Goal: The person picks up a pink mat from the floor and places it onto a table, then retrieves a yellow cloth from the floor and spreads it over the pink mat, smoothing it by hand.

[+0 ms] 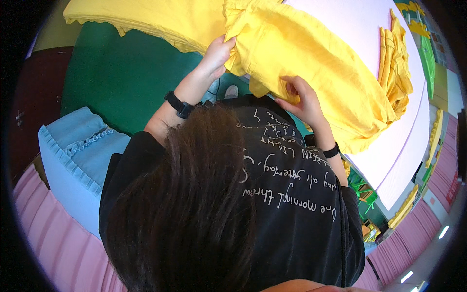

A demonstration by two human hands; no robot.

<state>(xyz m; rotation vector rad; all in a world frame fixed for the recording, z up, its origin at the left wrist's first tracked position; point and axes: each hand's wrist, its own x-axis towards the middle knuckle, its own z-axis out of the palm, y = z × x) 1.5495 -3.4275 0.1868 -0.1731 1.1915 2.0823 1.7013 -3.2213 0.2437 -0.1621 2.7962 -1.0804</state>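
A large yellow cloth (pixel 311 53) with ruffled edges spreads over the pale table and hangs toward me. My left hand (pixel 217 57) pinches its gathered edge between thumb and fingers. At the cloth's near edge, my right hand (pixel 305 101) has its fingers bent and its thumb held apart from them. The fingertips rest against the cloth, without a visible grip on it. To the left, another stretch of yellow cloth (pixel 160 22) with a wavy hem reaches past the table.
The whitish table (pixel 374 165) runs along the right, with a bunched yellow cloth (pixel 395 68) on it. A light blue ruffled cover (pixel 87 146) drapes a block-shaped object at left. Pink curtains (pixel 63 228) hang at lower left; the floor (pixel 131 73) is green.
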